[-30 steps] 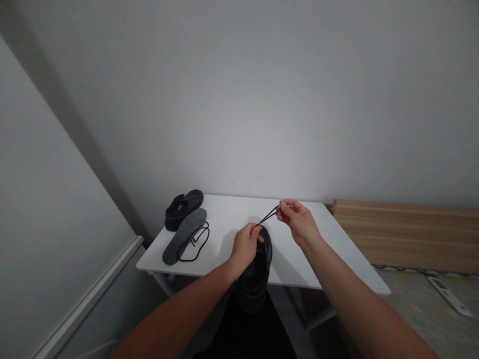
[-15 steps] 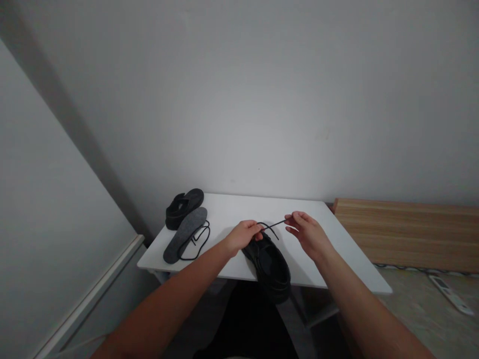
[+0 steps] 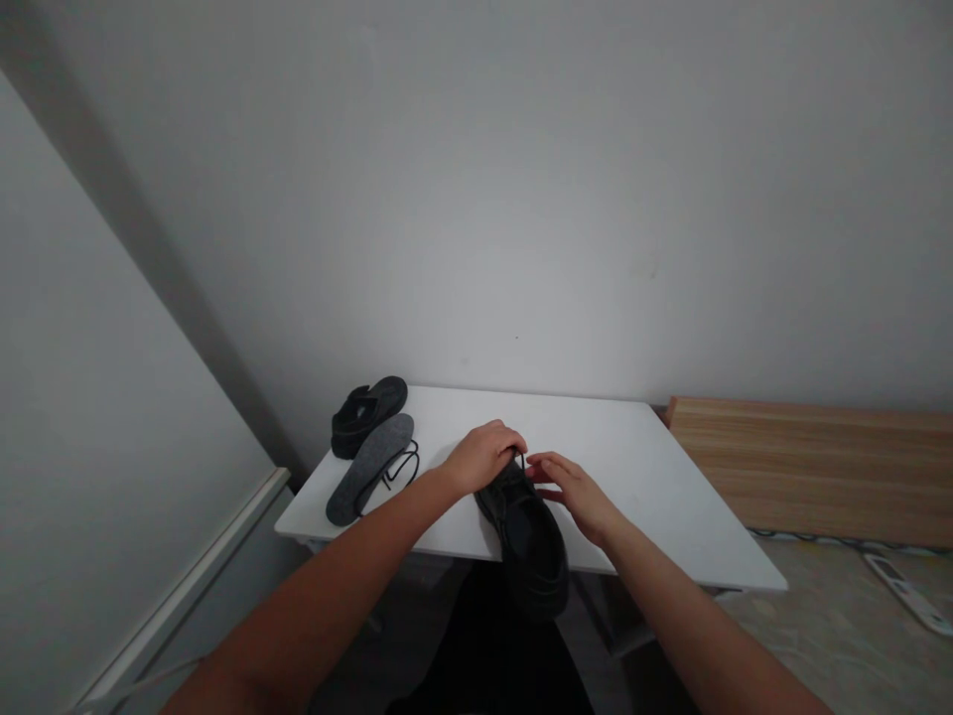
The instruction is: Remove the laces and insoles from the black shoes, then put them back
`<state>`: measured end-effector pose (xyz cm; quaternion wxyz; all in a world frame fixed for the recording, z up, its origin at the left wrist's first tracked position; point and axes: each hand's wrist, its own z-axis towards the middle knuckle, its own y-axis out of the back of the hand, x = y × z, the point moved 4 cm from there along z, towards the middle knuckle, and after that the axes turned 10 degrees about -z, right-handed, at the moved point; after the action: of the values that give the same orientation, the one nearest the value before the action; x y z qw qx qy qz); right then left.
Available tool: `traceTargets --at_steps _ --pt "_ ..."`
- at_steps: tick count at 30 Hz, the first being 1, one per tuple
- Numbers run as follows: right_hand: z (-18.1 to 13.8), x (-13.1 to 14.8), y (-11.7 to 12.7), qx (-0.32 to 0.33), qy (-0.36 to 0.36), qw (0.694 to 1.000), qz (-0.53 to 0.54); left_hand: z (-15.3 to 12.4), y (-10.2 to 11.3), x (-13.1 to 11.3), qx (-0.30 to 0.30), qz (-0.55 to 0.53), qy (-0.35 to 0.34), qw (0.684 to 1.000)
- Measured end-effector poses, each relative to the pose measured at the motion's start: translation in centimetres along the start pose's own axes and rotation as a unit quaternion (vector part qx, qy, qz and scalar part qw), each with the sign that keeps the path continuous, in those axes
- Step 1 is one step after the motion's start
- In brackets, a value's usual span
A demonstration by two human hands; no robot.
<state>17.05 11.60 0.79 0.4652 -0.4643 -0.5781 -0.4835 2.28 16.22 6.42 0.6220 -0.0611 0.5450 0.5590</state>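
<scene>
A black shoe (image 3: 532,541) points away from me, its heel reaching past the near table edge. Over its front is my left hand (image 3: 485,459), the fingers curled closed around a dark shoelace (image 3: 522,460) near the eyelets. Close on the shoe's right side, my right hand (image 3: 572,489) has its thumb and forefinger pinched at the same lace, the other fingers loosely bent. The lace is mostly hidden by the fingers, so only a short piece shows between the hands.
Another black shoe (image 3: 368,415) stands at the table's far left. In front of it lie a grey insole (image 3: 370,469) and a loose dark lace (image 3: 406,467). The white table (image 3: 640,497) meets the wall. A wooden board (image 3: 811,467) and a white remote (image 3: 904,588) are at right.
My right hand has come left and down, close to the shoe; the lace stretched between the hands no longer shows. My left hand has moved slightly up over the shoe's front.
</scene>
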Motion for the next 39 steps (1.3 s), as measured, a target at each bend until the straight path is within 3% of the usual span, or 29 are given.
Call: traceTargets --at_steps 4,11,18,21,26,32,36,39 --pt "-0.2 0.1 -0.4 -0.002 0.009 0.999 -0.031 -0.5 -0.3 0.3 -0.043 -0.016 0.002 0.999" --pt "1.8 1.3 -1.4 0.009 0.092 0.991 -0.092 -1.1 0.4 0.6 -0.079 -0.010 -0.016 0.997" --pt "1.5 2.1 0.0 -0.011 0.056 0.989 -0.137 -1.9 1.8 3.2 -0.088 -0.126 0.102 0.983" --pt "0.4 1.6 0.5 0.015 0.030 0.988 -0.148 -2.9 1.9 4.8 -0.100 -0.212 0.137 0.962" --pt "-1.1 -0.8 2.2 0.022 -0.007 0.986 -0.164 -6.4 1.4 7.0 -0.201 -0.327 0.217 0.898" --pt "-0.5 -1.9 4.1 0.006 0.002 0.978 -0.208 -9.6 -0.7 6.3 -0.270 -0.393 0.305 0.825" --pt "0.3 -2.1 3.8 0.013 0.021 0.970 -0.241 -10.3 -1.5 5.6 -0.264 -0.407 0.314 0.816" --pt "0.2 -2.6 3.5 0.028 0.030 0.961 -0.274 -10.6 -0.8 6.3 -0.256 -0.395 0.320 0.822"
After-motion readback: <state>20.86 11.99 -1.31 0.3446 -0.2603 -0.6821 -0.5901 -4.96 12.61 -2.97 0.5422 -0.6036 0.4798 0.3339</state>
